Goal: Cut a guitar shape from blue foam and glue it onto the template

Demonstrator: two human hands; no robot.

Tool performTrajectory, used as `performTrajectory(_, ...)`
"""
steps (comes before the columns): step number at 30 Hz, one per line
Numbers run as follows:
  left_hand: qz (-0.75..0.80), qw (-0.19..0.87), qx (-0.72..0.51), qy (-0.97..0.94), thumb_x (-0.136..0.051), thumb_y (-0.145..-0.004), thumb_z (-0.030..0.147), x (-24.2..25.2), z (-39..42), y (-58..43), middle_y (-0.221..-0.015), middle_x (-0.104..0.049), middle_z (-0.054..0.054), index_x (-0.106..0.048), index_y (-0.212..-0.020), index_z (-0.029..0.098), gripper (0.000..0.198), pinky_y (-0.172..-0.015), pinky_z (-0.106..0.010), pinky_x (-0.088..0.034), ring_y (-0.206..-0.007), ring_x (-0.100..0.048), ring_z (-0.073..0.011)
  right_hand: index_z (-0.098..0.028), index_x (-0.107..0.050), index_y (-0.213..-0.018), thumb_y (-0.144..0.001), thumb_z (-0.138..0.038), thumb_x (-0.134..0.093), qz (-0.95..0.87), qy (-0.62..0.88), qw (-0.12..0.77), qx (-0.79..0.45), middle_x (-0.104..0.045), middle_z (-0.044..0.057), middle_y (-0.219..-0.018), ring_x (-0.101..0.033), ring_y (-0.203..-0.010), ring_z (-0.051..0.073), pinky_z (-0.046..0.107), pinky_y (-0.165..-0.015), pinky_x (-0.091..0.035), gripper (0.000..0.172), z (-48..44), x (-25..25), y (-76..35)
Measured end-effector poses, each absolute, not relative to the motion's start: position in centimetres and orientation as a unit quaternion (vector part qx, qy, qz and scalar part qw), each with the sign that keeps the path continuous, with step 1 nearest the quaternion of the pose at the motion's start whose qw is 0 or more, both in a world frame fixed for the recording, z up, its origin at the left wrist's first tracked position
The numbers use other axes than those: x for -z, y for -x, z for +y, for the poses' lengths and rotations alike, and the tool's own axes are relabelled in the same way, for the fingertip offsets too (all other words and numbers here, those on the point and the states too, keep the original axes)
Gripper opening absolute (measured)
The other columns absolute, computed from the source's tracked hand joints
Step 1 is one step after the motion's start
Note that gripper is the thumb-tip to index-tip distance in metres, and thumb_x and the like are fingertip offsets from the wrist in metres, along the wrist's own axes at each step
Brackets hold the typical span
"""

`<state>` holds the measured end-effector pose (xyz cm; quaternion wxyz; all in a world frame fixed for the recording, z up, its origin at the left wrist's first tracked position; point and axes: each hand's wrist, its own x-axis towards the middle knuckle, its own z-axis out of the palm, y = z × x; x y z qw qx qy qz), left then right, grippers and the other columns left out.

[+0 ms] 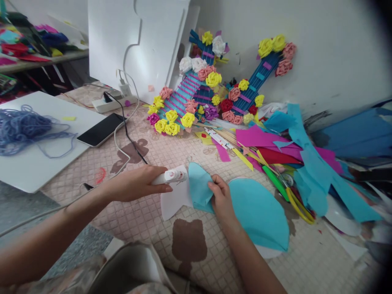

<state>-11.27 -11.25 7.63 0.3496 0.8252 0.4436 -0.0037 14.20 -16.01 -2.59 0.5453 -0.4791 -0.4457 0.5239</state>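
The left hand (139, 183) reaches in from the lower left with the forearm stretched low over the patterned mat (196, 245), its fingers (159, 188) wrapped around a white glue gun (171, 176) held level, the nozzle aimed right at the folded edge of a turquoise felt piece (254, 212). The right hand (222, 198) comes up from the bottom centre, wrist bent, fingers (214, 187) pinched shut on the lifted flap of that felt, just beside the nozzle. The felt lies on the mat over a white foam shape (173, 200), whose edge shows beneath it on the left.

A cable (122, 153) runs from the gun back toward a power strip (112, 102). A phone (101, 128) and a tangle of blue yarn (24, 126) rest on a white board (30, 163) at left. Behind stand two guitar-shaped pieces (196, 87) covered in paper roses, and to the right lie felt scraps (306, 163) with yellow-handled scissors (300, 206).
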Motion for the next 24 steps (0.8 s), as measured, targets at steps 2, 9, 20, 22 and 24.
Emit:
performTrajectory(2,0.443,0.349,0.006,-0.826,-0.050,-0.087,0.056,-7.5,-11.1,11.3,-0.082,-0.066,-0.003,-0.060,-0.097,0.019,0.039,-0.061,-0.028,-0.038,-0.072,-0.061,-0.0199,-0.022,-0.039,-0.064,-0.084,-0.028,-0.057,-0.447,0.480,0.544,-0.524,-0.027,-0.006,-0.060,-0.024,-0.056,0.012,0.027,-0.051,-0.022,0.027,-16.0,2.5,-14.2)
performTrajectory(9,0.453,0.343,0.007,-0.823,-0.049,-0.088,0.054,-7.0,-10.9,11.6,-0.078,-0.066,-0.004,-0.060,-0.095,0.019,0.038,-0.059,-0.029,-0.037,-0.066,-0.060,-0.0192,-0.022,-0.039,-0.064,-0.084,-0.029,-0.057,-0.447,0.484,0.539,-0.525,-0.028,-0.006,-0.061,-0.025,-0.056,0.012,0.027,-0.051,-0.022,0.027,-16.0,2.4,-14.2)
performTrajectory(20,0.467,0.336,-0.039,-0.817,-0.052,-0.086,0.050,-7.0,-11.3,12.0,-0.084,-0.065,-0.004,-0.058,-0.099,0.018,0.034,-0.060,-0.029,-0.039,-0.069,-0.059,-0.0185,-0.023,-0.038,-0.064,-0.082,-0.031,-0.058,-0.446,0.491,0.535,-0.523,-0.026,-0.006,-0.060,-0.023,-0.055,0.012,0.027,-0.050,-0.021,0.028,-16.0,2.6,-14.2)
performTrajectory(22,0.477,0.326,-0.055,-0.814,-0.054,-0.085,0.045,-6.8,-11.4,12.3,-0.086,-0.063,-0.004,-0.055,-0.103,0.018,0.033,-0.060,-0.029,-0.039,-0.069,-0.058,-0.0175,-0.023,-0.039,-0.063,-0.082,-0.031,-0.058,-0.445,0.494,0.533,-0.523,-0.027,-0.006,-0.059,-0.024,-0.054,0.012,0.027,-0.049,-0.021,0.028,-16.0,2.8,-14.2)
performTrajectory(24,0.487,0.307,-0.072,-0.814,-0.055,-0.085,0.042,-6.5,-11.5,12.6,-0.082,-0.061,-0.002,-0.053,-0.102,0.017,0.030,-0.059,-0.028,-0.039,-0.066,-0.055,-0.0160,-0.023,-0.039,-0.063,-0.082,-0.031,-0.058,-0.444,0.496,0.533,-0.523,-0.027,-0.006,-0.058,-0.024,-0.053,0.012,0.026,-0.049,-0.022,0.027,-16.0,2.9,-14.2)
